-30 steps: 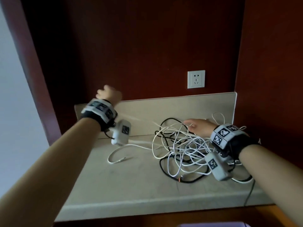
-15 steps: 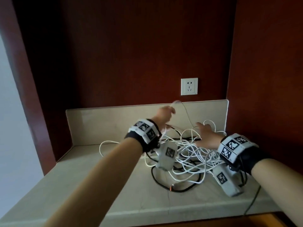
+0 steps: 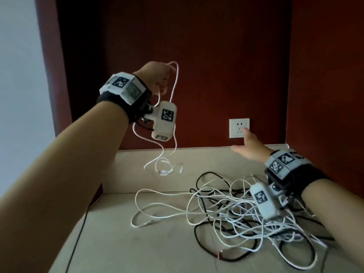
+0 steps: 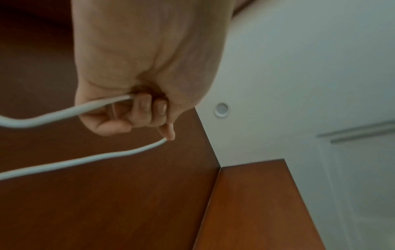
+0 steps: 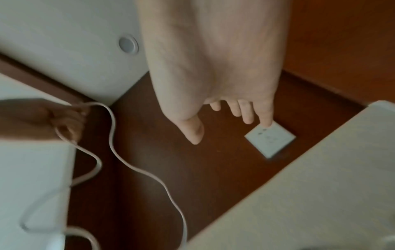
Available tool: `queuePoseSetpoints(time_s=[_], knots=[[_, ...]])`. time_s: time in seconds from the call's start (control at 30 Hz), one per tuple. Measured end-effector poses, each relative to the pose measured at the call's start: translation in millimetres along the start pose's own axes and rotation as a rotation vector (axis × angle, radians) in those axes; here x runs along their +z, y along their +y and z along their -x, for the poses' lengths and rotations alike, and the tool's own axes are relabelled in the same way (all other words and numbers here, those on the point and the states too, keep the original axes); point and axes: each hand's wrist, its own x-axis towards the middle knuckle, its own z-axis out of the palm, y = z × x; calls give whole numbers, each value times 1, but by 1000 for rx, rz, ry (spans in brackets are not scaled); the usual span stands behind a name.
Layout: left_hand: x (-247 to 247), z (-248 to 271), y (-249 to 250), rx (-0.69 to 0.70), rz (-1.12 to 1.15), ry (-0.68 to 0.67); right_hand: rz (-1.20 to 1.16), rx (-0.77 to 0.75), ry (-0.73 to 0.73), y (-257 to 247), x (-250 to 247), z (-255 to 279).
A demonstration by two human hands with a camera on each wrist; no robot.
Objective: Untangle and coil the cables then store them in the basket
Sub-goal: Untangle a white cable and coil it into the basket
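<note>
A white cable point(image 3: 174, 107) hung doubled from the left hand point(image 3: 155, 75), fist closed on it above the desk point(image 3: 118, 243), its ends dangling by the back edge. The tangle point(image 3: 246, 211) lay toward the right back corner. The right hand point(image 3: 249, 147) hovered spread and empty, apparently free to start coiling next.

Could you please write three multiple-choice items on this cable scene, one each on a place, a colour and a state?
1. Where is the white wall socket?
A. on the dark red wall above the backsplash
B. on the countertop
C. on the ceiling

2. What colour is the thin cable held by the left hand?
A. black
B. white
C. red

3. How is the right hand?
A. gripping a cable
B. clenched, holding nothing
C. open, holding nothing

Answers: 1 A, head view shows it there; 2 B, left wrist view; 3 C, fingers spread.
</note>
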Motion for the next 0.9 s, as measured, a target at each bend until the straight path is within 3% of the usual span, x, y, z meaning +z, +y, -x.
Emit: queuePoseSetpoints(time_s=[0.17, 0.33, 0.43, 0.5, 0.57, 0.7, 0.9], knots=[[-13, 24, -16, -18, -290, -88, -259, -255, 8, -93, 19, -7], [-28, 42, -25, 2, -278, -90, -439, -307, -167, -139, 58, -1], [-45, 50, -28, -9, -235, -47, -443, -424, -259, -140, 79, 6], [-62, 55, -32, -31, -268, 24, -496, -433, -385, -133, 82, 11], [-83, 57, -40, -62, -314, 117, -506, -406, -423, -124, 79, 18], [-126, 69, -59, -100, -533, 280, -304, -398, -357, -93, 64, 23], [-190, 87, -70, -187, -423, 518, 59, -405, -184, -57, 36, 22]])
